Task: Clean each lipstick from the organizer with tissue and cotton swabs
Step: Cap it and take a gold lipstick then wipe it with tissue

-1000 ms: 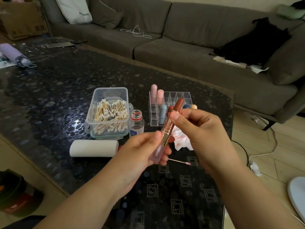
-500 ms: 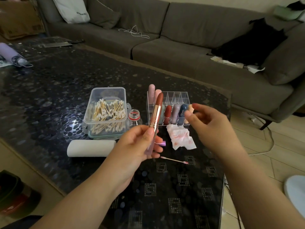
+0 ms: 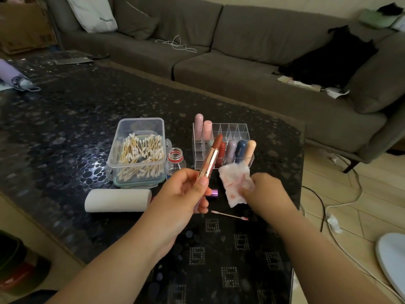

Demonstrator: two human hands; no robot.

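The left hand [image 3: 186, 191] holds a gold lipstick [image 3: 210, 160] up, fingers curled round its bottom, brown tip tilted up to the right. The right hand [image 3: 263, 191] pinches a white tissue [image 3: 235, 183] with red marks, just beside the lipstick. A used cotton swab [image 3: 229, 215] lies on the dark bench [image 3: 65, 128] below them. Behind stand a clear organizer [image 3: 232, 130] holding more lipsticks and a box of cotton swabs [image 3: 140, 152].

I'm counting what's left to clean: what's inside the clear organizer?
The organizer holds two pink tubes at the back left and red, lilac, navy and peach ones in front. The raised lipstick hides part of the front left.
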